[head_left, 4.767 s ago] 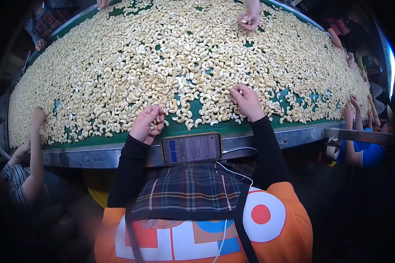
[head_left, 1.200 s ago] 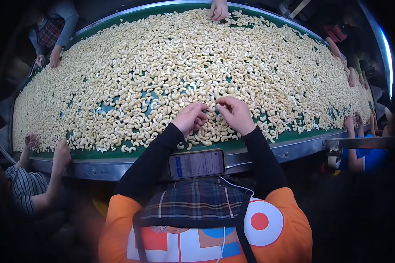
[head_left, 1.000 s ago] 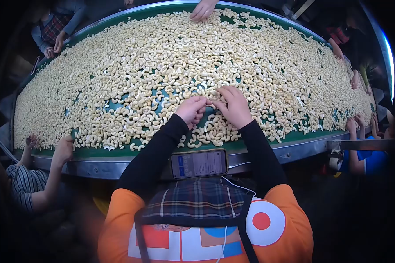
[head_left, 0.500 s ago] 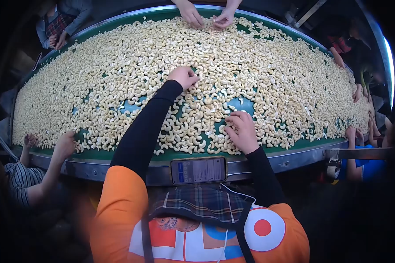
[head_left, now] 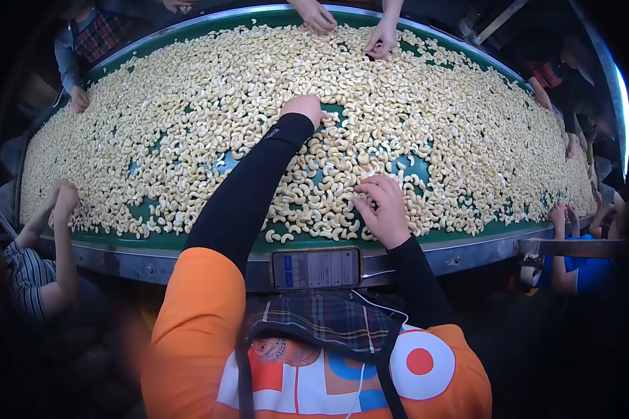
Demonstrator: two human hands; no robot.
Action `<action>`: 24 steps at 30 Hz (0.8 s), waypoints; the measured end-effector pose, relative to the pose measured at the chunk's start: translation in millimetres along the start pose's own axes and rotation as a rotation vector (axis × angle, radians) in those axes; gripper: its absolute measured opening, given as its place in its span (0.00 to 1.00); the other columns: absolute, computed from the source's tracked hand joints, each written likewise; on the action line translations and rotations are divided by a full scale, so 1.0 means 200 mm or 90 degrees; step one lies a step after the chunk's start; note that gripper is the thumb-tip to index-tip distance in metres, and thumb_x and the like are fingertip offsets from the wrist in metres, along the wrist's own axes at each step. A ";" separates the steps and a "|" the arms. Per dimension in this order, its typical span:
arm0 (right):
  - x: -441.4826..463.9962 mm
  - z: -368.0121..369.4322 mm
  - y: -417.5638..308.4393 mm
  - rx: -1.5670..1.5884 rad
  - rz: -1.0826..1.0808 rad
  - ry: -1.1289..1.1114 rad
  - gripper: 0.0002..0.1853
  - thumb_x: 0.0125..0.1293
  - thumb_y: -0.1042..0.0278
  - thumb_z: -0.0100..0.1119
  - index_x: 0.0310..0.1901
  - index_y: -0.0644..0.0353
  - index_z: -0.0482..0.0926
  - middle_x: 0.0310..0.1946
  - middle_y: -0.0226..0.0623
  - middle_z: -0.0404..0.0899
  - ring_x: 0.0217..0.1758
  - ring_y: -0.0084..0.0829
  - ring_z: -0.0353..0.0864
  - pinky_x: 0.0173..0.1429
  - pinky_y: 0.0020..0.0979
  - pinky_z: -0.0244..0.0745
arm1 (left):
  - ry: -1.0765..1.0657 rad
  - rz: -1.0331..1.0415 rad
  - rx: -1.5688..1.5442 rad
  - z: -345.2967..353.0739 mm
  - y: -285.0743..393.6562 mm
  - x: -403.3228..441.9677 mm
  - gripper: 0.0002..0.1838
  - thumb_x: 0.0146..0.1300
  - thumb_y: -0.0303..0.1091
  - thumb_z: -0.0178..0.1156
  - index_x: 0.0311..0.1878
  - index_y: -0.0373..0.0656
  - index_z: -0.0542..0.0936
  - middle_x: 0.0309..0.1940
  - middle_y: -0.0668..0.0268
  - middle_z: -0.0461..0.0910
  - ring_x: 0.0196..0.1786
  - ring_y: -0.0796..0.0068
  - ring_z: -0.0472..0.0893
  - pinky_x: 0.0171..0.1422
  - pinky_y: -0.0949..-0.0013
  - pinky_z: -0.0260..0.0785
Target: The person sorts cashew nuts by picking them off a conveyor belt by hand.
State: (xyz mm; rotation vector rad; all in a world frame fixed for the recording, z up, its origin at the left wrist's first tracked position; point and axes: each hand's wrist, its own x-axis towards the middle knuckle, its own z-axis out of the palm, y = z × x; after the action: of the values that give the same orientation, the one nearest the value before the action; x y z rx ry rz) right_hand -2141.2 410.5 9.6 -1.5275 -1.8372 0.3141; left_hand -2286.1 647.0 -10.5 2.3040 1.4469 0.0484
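A thick spread of pale cashews (head_left: 244, 98) covers a green conveyor belt (head_left: 164, 241). My left hand (head_left: 302, 109) reaches to the middle of the spread, curled down among the nuts beside a bare green patch. Its fingertips are mostly hidden, and whether a cashew is between them does not show. Nearer to me, my right hand (head_left: 386, 211) rests over the nuts close to the front edge. Its fingers are bent, with a gap between thumb and forefinger, and no nut can be made out in it.
A phone (head_left: 316, 269) leans on the metal front rail (head_left: 140, 265), with a white cable (head_left: 381, 305) below it. Across the belt are another person's hands (head_left: 382, 40). Other people's hands are at the left (head_left: 66, 199), far left (head_left: 80, 99) and right (head_left: 558, 215).
The cashews and bare belt patches have shifted right. My left hand has moved right and slightly farther away; my right hand has barely moved. Co-workers' hands at left and across have shifted.
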 end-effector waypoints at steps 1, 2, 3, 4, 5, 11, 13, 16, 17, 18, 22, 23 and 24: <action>-0.01 0.01 -0.01 -0.003 0.000 -0.010 0.09 0.50 0.69 0.63 0.34 0.58 0.78 0.38 0.36 0.74 0.48 0.39 0.70 0.52 0.35 0.64 | -0.092 -0.008 -0.002 -0.03 0.00 -0.02 0.14 0.56 0.44 0.60 0.36 0.43 0.80 0.28 0.60 0.80 0.27 0.78 0.80 0.24 0.74 0.68; -0.01 0.02 -0.01 -0.007 0.000 -0.020 0.09 0.50 0.69 0.63 0.34 0.58 0.78 0.38 0.36 0.74 0.47 0.40 0.70 0.52 0.35 0.64 | -0.094 -0.010 -0.003 -0.05 -0.02 -0.07 0.14 0.56 0.44 0.60 0.36 0.43 0.80 0.28 0.60 0.80 0.27 0.78 0.80 0.24 0.74 0.68; -0.01 0.02 -0.01 -0.005 0.002 -0.022 0.09 0.50 0.69 0.63 0.34 0.58 0.78 0.38 0.36 0.74 0.47 0.40 0.70 0.52 0.35 0.64 | -0.101 -0.030 -0.214 -0.07 -0.04 -0.16 0.12 0.58 0.42 0.59 0.35 0.43 0.79 0.25 0.64 0.78 0.24 0.81 0.76 0.21 0.76 0.64; 0.00 0.01 0.00 -0.029 0.009 -0.047 0.09 0.50 0.69 0.63 0.34 0.58 0.78 0.38 0.36 0.74 0.47 0.40 0.70 0.52 0.36 0.64 | -0.103 -0.050 -0.423 -0.09 -0.07 -0.25 0.10 0.60 0.40 0.58 0.35 0.44 0.78 0.22 0.68 0.76 0.21 0.84 0.72 0.19 0.79 0.60; 0.00 0.00 0.02 -0.050 0.018 -0.072 0.09 0.50 0.68 0.63 0.34 0.58 0.77 0.38 0.36 0.74 0.47 0.41 0.70 0.52 0.36 0.65 | -0.104 -0.070 -0.631 -0.09 -0.11 -0.33 0.08 0.61 0.38 0.57 0.34 0.44 0.77 0.19 0.72 0.73 0.17 0.88 0.68 0.17 0.81 0.56; 0.13 0.05 0.01 -0.177 0.038 -0.026 0.09 0.49 0.67 0.63 0.33 0.59 0.78 0.34 0.37 0.74 0.42 0.40 0.72 0.47 0.36 0.67 | -0.171 -0.115 -1.038 -0.06 -0.28 -0.67 0.07 0.63 0.34 0.55 0.31 0.44 0.71 0.15 0.77 0.63 0.14 0.89 0.58 0.16 0.83 0.45; 0.27 0.10 -0.01 -0.108 0.044 -0.048 0.09 0.50 0.67 0.63 0.32 0.60 0.78 0.30 0.36 0.75 0.37 0.38 0.74 0.44 0.35 0.69 | -0.174 -0.117 -1.046 -0.05 -0.29 -0.74 0.07 0.63 0.34 0.56 0.31 0.44 0.71 0.15 0.77 0.63 0.14 0.89 0.58 0.16 0.83 0.45; 0.48 0.23 -0.01 -0.074 -0.006 0.041 0.07 0.50 0.68 0.64 0.30 0.60 0.79 0.23 0.34 0.74 0.29 0.34 0.75 0.37 0.31 0.70 | -0.178 -0.121 -1.060 -0.06 -0.33 -0.84 0.07 0.63 0.34 0.56 0.32 0.43 0.71 0.16 0.77 0.63 0.14 0.89 0.58 0.17 0.84 0.45; 0.54 0.28 0.01 -0.074 -0.006 0.042 0.07 0.50 0.68 0.64 0.30 0.60 0.79 0.23 0.34 0.74 0.29 0.34 0.75 0.37 0.31 0.70 | -0.166 -0.113 -1.010 -0.09 -0.37 -0.88 0.06 0.63 0.34 0.56 0.33 0.43 0.72 0.16 0.77 0.63 0.14 0.89 0.58 0.16 0.84 0.46; 0.60 0.34 0.03 -0.010 0.019 0.034 0.06 0.50 0.68 0.64 0.29 0.59 0.79 0.23 0.35 0.75 0.30 0.35 0.75 0.37 0.32 0.70 | -0.154 -0.106 -0.961 -0.12 -0.42 -0.95 0.06 0.62 0.33 0.56 0.34 0.43 0.73 0.16 0.77 0.64 0.14 0.90 0.58 0.16 0.84 0.46; 0.63 0.42 0.05 0.000 0.089 -0.026 0.06 0.49 0.68 0.64 0.29 0.58 0.80 0.24 0.35 0.75 0.31 0.35 0.76 0.36 0.31 0.70 | -0.214 0.070 -0.450 -0.40 -0.82 -1.38 0.09 0.58 0.35 0.60 0.33 0.38 0.80 0.27 0.69 0.79 0.30 0.80 0.76 0.36 0.76 0.68; 0.64 0.42 0.05 -0.029 0.113 -0.053 0.07 0.49 0.68 0.64 0.30 0.58 0.80 0.24 0.35 0.76 0.31 0.35 0.76 0.36 0.31 0.71 | -0.368 0.066 -0.360 -0.51 -0.91 -1.53 0.10 0.56 0.36 0.62 0.34 0.39 0.82 0.31 0.65 0.82 0.32 0.76 0.79 0.40 0.73 0.69; 0.62 0.42 0.05 -0.028 0.113 -0.055 0.07 0.49 0.68 0.64 0.30 0.58 0.80 0.24 0.35 0.76 0.31 0.35 0.76 0.36 0.31 0.71 | -0.487 0.057 -0.255 -0.56 -1.01 -1.67 0.11 0.53 0.38 0.65 0.35 0.41 0.82 0.29 0.63 0.82 0.31 0.76 0.79 0.39 0.74 0.69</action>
State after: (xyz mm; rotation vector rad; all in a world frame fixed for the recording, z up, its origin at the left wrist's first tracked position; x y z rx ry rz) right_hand -2194.7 549.8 -10.7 -1.7371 -1.7879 0.4317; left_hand -2639.9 469.3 80.7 1.7575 0.8430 -0.4302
